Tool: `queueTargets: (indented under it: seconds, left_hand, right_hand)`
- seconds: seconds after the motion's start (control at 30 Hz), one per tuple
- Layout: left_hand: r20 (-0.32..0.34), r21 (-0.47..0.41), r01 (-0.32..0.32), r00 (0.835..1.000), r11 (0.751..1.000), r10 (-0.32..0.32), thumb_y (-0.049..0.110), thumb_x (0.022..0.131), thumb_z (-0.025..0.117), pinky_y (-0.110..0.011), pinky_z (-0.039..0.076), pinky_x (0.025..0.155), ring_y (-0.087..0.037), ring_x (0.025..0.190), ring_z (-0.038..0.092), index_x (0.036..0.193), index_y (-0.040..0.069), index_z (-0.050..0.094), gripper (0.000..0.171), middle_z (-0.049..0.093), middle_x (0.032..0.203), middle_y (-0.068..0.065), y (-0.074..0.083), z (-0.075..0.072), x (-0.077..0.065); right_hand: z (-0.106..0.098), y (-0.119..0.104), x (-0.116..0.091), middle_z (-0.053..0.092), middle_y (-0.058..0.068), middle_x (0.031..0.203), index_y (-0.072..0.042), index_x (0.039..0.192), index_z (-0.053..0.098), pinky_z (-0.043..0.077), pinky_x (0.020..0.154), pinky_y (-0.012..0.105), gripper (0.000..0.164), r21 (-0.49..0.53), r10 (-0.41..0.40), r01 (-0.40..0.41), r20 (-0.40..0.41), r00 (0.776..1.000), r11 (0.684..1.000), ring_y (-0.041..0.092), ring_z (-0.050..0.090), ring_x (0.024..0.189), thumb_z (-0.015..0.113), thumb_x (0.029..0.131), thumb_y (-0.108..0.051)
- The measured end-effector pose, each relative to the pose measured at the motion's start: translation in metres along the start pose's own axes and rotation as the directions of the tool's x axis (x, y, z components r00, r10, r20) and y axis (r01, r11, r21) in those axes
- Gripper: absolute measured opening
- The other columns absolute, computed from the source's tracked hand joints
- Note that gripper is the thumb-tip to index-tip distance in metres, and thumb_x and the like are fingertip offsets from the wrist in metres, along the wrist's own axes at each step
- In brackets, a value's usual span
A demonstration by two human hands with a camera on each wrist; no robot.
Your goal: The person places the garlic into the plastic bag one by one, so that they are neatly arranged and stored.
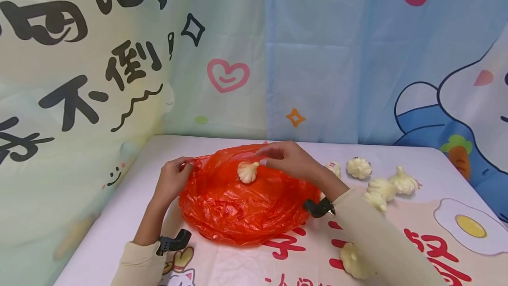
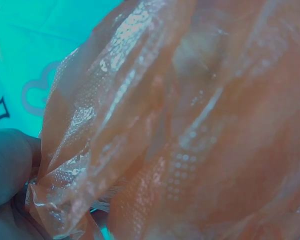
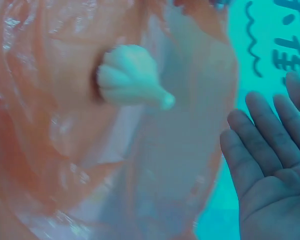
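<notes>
A crumpled red plastic bag (image 1: 238,211) lies on the table with its mouth spread. My left hand (image 1: 174,180) pinches the bag's left rim between thumb and fingers; the left wrist view shows the gathered film (image 2: 65,205) there. Inside the bag's opening is one garlic bulb (image 1: 248,172), its stem pointing right. My right hand (image 1: 291,159) hovers over the bag's right side, just right of that bulb and apart from it. In the right wrist view the fingers (image 3: 255,135) are extended, palm showing, and hold nothing.
Several more garlic bulbs (image 1: 359,168) lie on the table right of the bag. One bulb (image 1: 353,259) sits nearer the front, partly behind the right sleeve (image 1: 381,237). A printed cloth (image 1: 317,56) hangs behind the table (image 1: 170,142).
</notes>
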State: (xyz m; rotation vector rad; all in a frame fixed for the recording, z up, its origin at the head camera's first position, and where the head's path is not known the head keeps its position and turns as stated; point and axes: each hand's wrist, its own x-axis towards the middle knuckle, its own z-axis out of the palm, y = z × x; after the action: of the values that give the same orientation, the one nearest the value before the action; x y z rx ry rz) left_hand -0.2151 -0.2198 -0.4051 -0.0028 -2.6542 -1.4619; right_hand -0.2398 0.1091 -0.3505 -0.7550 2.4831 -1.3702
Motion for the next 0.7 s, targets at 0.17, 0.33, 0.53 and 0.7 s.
queueTargets:
  seconds: [0.17,0.33,0.53,0.7]
  left_hand:
    - [-0.005,0.006,-0.008,1.000,1.000,0.008,0.019,0.101,0.050,-0.034,0.058,0.073,-0.026,0.084,0.066,0.118,0.004,0.067,0.028,0.068,0.108,-0.015,0.000,-0.001,0.000]
    - [-0.008,0.000,-0.005,1.000,1.000,0.005,0.020,0.102,0.050,-0.033,0.058,0.074,-0.025,0.084,0.067,0.118,0.004,0.067,0.028,0.067,0.109,-0.014,0.002,0.000,-0.001]
    - [-0.007,0.010,0.003,1.000,1.000,-0.003,0.018,0.101,0.050,-0.032,0.058,0.073,-0.025,0.083,0.066,0.118,0.004,0.067,0.028,0.067,0.108,-0.015,0.002,0.000,-0.001]
    - [-0.017,0.025,-0.007,1.000,1.000,0.007,0.016,0.101,0.050,-0.033,0.058,0.072,-0.025,0.081,0.065,0.116,0.002,0.067,0.028,0.068,0.106,-0.016,0.001,0.001,-0.001]
  right_hand:
    - [-0.018,-0.013,-0.018,0.066,-0.001,0.119,-0.019,0.118,0.070,0.054,0.086,0.037,0.028,-0.012,-0.034,0.034,0.035,0.999,0.999,0.021,0.062,0.109,0.069,0.091,-0.025]
    - [-0.037,-0.014,-0.052,0.067,0.002,0.118,-0.016,0.121,0.069,0.056,0.081,0.034,0.031,-0.026,-0.056,0.057,0.037,0.998,0.998,0.023,0.063,0.107,0.070,0.091,-0.026]
    - [-0.047,-0.002,-0.098,0.068,0.003,0.116,-0.016,0.121,0.069,0.057,0.076,0.032,0.030,-0.045,-0.045,0.046,0.013,0.999,0.998,0.022,0.065,0.103,0.068,0.092,-0.023]
    - [-0.049,0.010,-0.131,0.067,0.006,0.120,-0.013,0.122,0.069,0.058,0.074,0.033,0.031,-0.058,-0.024,0.024,0.002,1.000,0.998,0.025,0.065,0.105,0.068,0.092,-0.022]
